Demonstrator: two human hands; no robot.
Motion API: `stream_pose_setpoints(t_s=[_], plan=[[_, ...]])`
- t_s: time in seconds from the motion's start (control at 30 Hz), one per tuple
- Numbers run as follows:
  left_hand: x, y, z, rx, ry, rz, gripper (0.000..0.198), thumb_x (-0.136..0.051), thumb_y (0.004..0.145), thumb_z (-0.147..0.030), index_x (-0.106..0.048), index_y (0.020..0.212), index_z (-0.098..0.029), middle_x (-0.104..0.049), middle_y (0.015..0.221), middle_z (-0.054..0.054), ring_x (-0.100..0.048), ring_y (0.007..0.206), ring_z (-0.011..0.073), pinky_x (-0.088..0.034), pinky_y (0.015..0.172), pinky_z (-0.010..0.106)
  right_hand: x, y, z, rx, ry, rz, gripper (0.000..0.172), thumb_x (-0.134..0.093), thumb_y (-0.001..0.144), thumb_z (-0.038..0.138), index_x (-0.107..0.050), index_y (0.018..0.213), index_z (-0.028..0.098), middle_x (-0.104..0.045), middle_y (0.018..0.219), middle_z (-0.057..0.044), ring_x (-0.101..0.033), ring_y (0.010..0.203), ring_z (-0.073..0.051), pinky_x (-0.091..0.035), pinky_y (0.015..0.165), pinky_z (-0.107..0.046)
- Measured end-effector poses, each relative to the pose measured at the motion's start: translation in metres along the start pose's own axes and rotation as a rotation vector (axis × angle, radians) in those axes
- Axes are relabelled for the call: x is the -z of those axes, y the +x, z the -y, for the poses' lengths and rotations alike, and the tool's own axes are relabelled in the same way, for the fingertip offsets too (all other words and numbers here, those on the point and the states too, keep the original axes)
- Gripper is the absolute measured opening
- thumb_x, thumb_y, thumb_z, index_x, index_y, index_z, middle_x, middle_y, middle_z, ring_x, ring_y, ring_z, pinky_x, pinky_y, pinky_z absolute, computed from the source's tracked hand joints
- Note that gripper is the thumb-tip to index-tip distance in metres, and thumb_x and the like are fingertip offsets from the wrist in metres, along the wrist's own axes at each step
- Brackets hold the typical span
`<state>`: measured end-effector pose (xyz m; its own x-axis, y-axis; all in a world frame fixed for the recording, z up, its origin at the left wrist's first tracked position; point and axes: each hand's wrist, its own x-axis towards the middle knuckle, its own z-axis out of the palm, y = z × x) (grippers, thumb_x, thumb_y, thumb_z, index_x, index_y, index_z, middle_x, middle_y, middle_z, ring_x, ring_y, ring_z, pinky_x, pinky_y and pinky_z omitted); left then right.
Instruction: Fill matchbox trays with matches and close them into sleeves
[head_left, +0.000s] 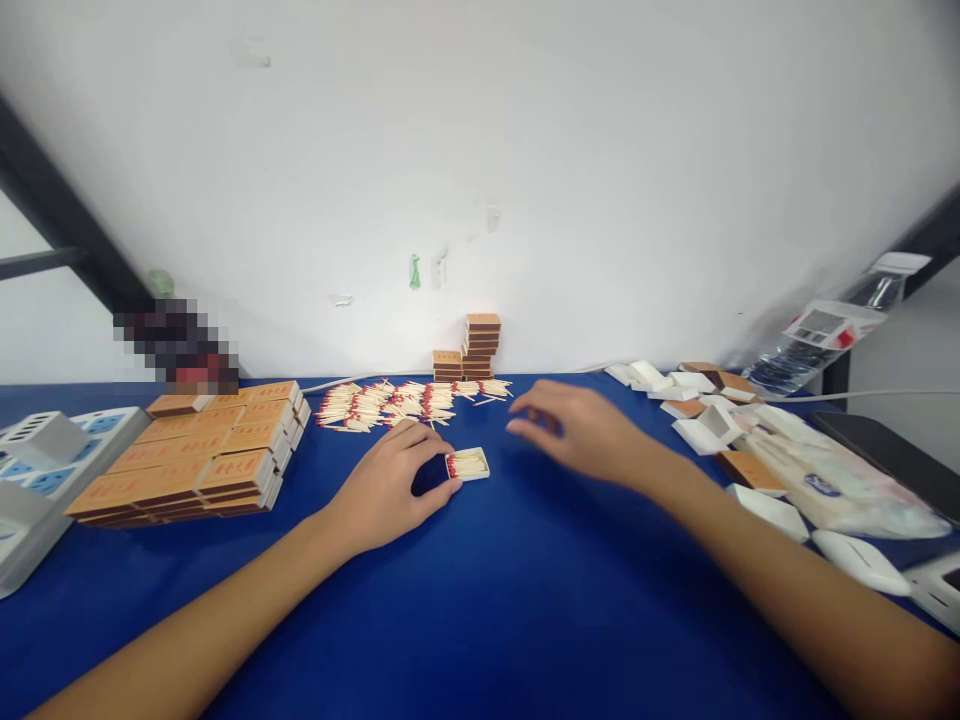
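Well to the left of the small white tray [475, 479] on the blue table [480, 620], a power strip [112, 432] sits at the edge of view. Between strip and tray lies a block of banded matchboxes [240, 440], piled in layers. Loose matches [375, 406] spread behind the tray and to its left, red heads showing. The left hand [397, 482] pinches the tray's left end between thumb and fingers; inside the tray lie red-tipped matches [469, 463]. Directly behind the tray, against the wall [600, 200], stands a short stack of boxes [481, 350]. The right hand [570, 428] hovers just right of the tray, its fingers curled, thumb and fingertips slightly apart. Farther right of the tray are scattered white trays [709, 430], brown boxes [750, 472], a plastic packet [832, 480], a bottle [829, 325] and a dark phone [892, 462].
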<state>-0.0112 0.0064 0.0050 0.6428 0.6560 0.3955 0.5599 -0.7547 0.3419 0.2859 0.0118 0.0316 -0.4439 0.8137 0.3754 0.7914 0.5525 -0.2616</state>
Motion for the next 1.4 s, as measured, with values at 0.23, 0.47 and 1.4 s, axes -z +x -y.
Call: stream_pose_setpoints(t_s=[0.23, 0.47, 1.4], plan=[[0.013, 0.009, 0.006, -0.036, -0.041, -0.096, 0.048, -0.080, 0.088, -0.049, -0.067, 0.128, -0.024, -0.070, 0.122, 0.009, -0.062, 0.118, 0.0280, -0.052, 0.104, 0.048, -0.033, -0.015, 0.051, 0.112, 0.178, 0.136, 0.045, -0.063, 0.100, 0.037, -0.057, 0.141, 0.021, -0.060, 0.132, -0.015, -0.068, 0.103, -0.027, -0.059, 0.088, -0.046], [0.043, 0.086, 0.033, 0.034, 0.158, -0.350, 0.033, -0.069, 0.097, -0.044, -0.068, 0.118, -0.019, -0.072, 0.118, 0.010, -0.063, 0.117, 0.0270, -0.050, 0.104, 0.043, -0.034, -0.012, 0.047, 0.077, 0.198, 0.154, 0.035, -0.062, 0.100, 0.034, -0.059, 0.134, 0.022, -0.062, 0.127, -0.011, -0.068, 0.103, -0.026, -0.057, 0.091, -0.043], [0.058, 0.172, 0.011, 0.136, 0.347, -0.142, 0.039, -0.084, 0.085, -0.029, -0.066, 0.117, -0.016, -0.068, 0.119, 0.012, -0.065, 0.101, 0.0263, -0.051, 0.089, 0.040, -0.028, -0.008, 0.028, 0.049, 0.238, 0.132, 0.024, -0.063, 0.100, 0.031, -0.063, 0.122, 0.021, -0.064, 0.116, -0.007, -0.063, 0.087, -0.018, -0.050, 0.079, -0.033]])
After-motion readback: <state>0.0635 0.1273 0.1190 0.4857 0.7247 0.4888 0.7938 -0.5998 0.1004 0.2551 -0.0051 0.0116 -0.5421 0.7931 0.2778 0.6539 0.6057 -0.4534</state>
